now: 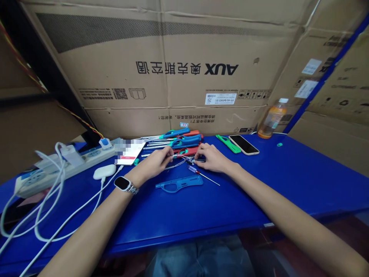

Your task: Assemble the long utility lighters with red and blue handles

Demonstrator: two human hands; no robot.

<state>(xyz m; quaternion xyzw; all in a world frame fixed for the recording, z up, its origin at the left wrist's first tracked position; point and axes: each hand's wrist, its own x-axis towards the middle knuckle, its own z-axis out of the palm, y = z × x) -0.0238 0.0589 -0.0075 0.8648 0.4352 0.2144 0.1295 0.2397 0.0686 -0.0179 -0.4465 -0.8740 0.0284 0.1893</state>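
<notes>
My left hand [155,161] is closed in a pinch at the end of thin red and white wires [182,156]. My right hand [212,157] has its fingers bent together over small dark and pale parts [191,160] at the wires' other end; its exact hold is partly hidden. Just below lies a screwdriver [198,172] with a clear purple handle, its shaft pointing right toward me. Nearer to me, a blue half-shell of a long-necked lighter [181,184] rests flat. Beyond both hands, several blue and red long-necked lighters [184,141] are piled on the blue table [230,207].
Right of the pile lie a green lighter shell [228,144] and a phone [244,144]. An orange drink bottle [272,118] stands farther right, near a cardboard wall [184,38]. On the left are a power strip [86,157], white cables [62,181] and a white earphone case [104,171].
</notes>
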